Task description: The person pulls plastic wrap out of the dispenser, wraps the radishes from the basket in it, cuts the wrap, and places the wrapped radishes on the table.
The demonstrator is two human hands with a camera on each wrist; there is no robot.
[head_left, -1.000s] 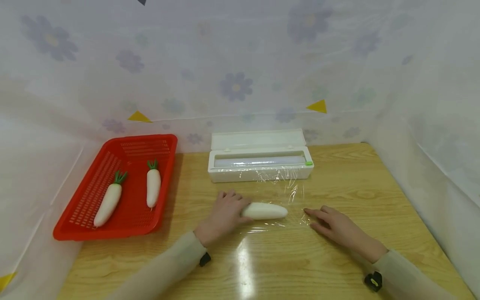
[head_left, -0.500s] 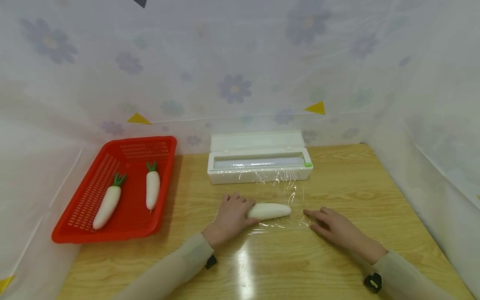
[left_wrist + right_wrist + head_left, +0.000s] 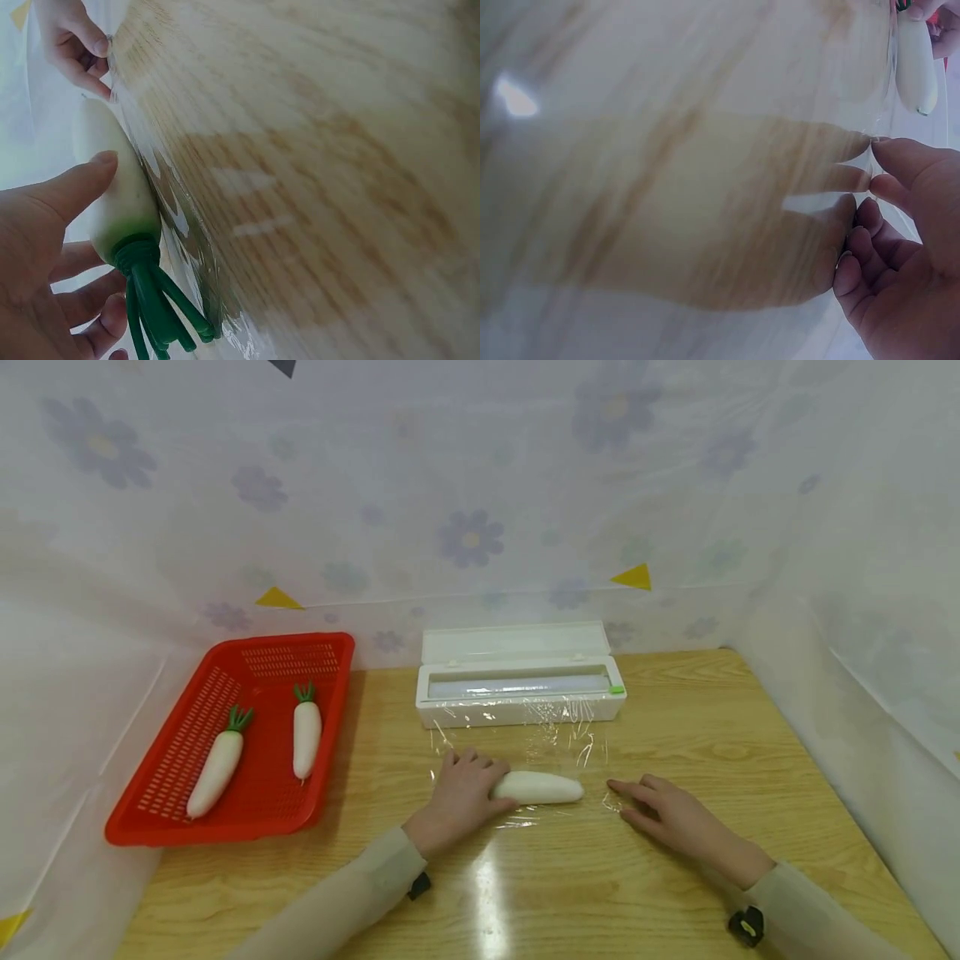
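Observation:
My left hand [image 3: 463, 793] grips a white radish [image 3: 540, 787] across the middle of the table, its tip pointing right. In the left wrist view, the thumb lies along the white radish [image 3: 120, 176] and the fingers curl behind it, near the green stem end. Under the radish, clear plastic wrap [image 3: 555, 743] stretches forward from a white dispenser box [image 3: 521, 712]. My right hand [image 3: 671, 814] rests right of the radish tip, thumb and forefinger apart, fingertips touching the wrap's right edge. In the right wrist view, the other fingers of my right hand [image 3: 907, 240] bend loosely against the table.
A red plastic basket [image 3: 318, 793] stands at the left with two white radishes [image 3: 216, 772] inside, both green-topped. The dispenser's lid [image 3: 517, 643] is raised at the back, near the flowered curtain [image 3: 465, 485]. Wood tabletop [image 3: 720, 718] extends to the right.
My left hand and the radish have shifted slightly right, and the radish now lies a little lower and straighter. More creases show on the wrap's left side. My right hand has stayed put.

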